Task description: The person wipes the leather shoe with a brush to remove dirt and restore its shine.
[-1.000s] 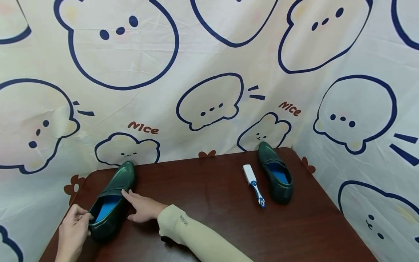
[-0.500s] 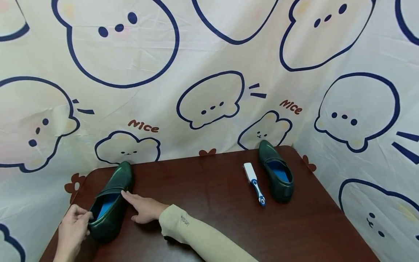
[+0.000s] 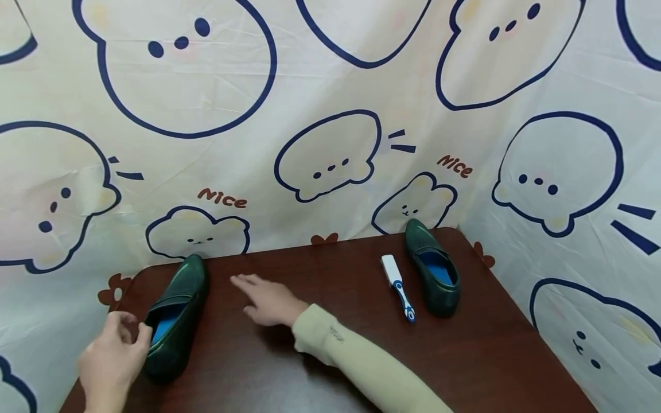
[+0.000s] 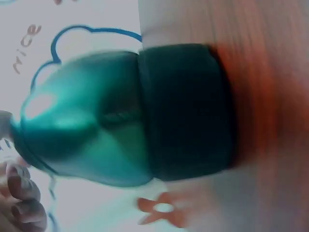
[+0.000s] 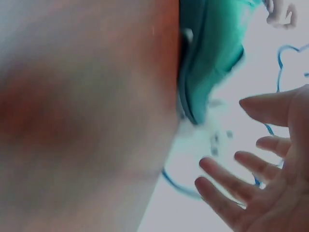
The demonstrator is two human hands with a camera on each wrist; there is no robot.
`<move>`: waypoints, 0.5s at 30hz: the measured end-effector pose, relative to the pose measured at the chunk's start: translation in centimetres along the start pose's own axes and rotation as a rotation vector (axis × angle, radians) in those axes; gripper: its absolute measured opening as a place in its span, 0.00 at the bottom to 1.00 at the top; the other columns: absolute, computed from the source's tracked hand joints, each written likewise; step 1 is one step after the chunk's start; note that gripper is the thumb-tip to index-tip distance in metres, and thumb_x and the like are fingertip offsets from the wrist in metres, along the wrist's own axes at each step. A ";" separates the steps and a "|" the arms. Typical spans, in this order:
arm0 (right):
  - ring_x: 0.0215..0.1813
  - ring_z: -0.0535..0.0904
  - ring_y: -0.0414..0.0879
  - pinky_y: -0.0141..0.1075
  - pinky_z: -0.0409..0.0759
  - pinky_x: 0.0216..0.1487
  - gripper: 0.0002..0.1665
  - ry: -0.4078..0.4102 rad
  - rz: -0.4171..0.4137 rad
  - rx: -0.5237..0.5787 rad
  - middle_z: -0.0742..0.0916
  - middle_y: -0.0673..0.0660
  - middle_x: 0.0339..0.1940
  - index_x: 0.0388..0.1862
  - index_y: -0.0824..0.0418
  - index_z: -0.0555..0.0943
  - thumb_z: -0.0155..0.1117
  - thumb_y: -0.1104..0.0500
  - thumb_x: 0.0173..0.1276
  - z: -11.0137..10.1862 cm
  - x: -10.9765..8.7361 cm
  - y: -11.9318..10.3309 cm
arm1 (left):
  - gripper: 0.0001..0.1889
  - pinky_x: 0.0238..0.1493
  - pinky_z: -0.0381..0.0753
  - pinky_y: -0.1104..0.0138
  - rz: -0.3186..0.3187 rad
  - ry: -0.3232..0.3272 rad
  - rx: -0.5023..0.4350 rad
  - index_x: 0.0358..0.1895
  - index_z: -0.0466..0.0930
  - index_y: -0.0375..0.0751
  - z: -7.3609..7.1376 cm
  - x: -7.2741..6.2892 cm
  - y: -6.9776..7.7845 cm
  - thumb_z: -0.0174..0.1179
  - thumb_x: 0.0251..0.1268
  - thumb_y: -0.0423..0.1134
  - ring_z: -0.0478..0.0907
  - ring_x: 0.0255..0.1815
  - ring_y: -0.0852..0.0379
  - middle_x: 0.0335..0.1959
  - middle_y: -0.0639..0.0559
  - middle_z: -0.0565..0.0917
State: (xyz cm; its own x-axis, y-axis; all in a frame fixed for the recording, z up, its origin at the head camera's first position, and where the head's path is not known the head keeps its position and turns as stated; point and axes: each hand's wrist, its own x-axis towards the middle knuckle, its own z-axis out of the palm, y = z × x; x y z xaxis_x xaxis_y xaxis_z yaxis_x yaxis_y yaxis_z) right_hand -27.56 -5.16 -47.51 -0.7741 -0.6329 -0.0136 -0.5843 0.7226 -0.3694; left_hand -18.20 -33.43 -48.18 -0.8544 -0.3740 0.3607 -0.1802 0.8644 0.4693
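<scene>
A dark green loafer (image 3: 178, 321) with a blue insole stands at the table's left side. My left hand (image 3: 111, 355) is at its heel opening, thumb overlapping the rim in the head view, with a gap between thumb and bent index finger. In the left wrist view the heel (image 4: 188, 111) of the loafer faces the camera, and curled fingers (image 4: 26, 198) show beside its opening. My right hand (image 3: 271, 301) hovers over the table to the right of this loafer, fingers extended and holding nothing. The right wrist view shows the spread fingers (image 5: 227, 183) apart from the loafer (image 5: 212, 58).
The matching green loafer (image 3: 434, 275) stands at the table's back right corner. Left of it lies a white-headed brush (image 3: 397, 287) with a blue and white handle. A cartoon-printed curtain (image 3: 330, 69) surrounds the brown table (image 3: 310, 275) at the back and sides.
My right hand has left the loafer's side and moved right and slightly up in the head view. My left hand's pinch on the heel rim has loosened, while the loafer stays about in place.
</scene>
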 end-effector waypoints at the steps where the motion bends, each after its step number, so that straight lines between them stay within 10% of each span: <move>1: 0.71 0.76 0.40 0.28 0.78 0.39 0.43 0.034 0.020 -0.012 0.63 0.44 0.84 0.86 0.41 0.52 0.61 0.50 0.79 -0.7 -0.7 1.0 | 0.12 0.17 0.58 0.64 0.081 0.053 0.017 0.46 0.75 0.35 0.1 -0.2 0.8 0.63 0.66 0.38 0.63 0.15 0.53 0.19 0.47 0.72; 7: 0.65 0.81 0.49 0.39 0.84 0.49 0.39 0.182 0.163 -0.037 0.74 0.54 0.77 0.84 0.49 0.59 0.60 0.51 0.80 -3.9 -5.7 7.5 | 0.13 0.17 0.64 0.65 0.490 0.143 0.008 0.44 0.82 0.42 1.8 -1.1 6.0 0.70 0.54 0.34 0.73 0.21 0.53 0.28 0.47 0.81; 15: 0.59 0.83 0.56 0.51 0.84 0.57 0.34 0.353 0.375 -0.037 0.81 0.63 0.66 0.79 0.57 0.69 0.64 0.54 0.77 -5.7 -13.2 14.5 | 0.17 0.39 0.84 0.51 0.685 -0.191 -0.021 0.53 0.84 0.47 7.0 -2.4 11.8 0.73 0.61 0.38 0.82 0.47 0.49 0.47 0.51 0.85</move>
State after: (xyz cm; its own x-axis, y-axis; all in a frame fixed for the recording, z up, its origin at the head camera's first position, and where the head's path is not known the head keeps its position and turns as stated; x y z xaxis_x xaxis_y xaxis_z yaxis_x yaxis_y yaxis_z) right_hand -27.21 15.30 -47.37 -0.9634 -0.2002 0.1781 -0.2537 0.8952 -0.3665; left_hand -21.71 -20.02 -49.19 -0.8430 0.3183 0.4336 0.4357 0.8769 0.2033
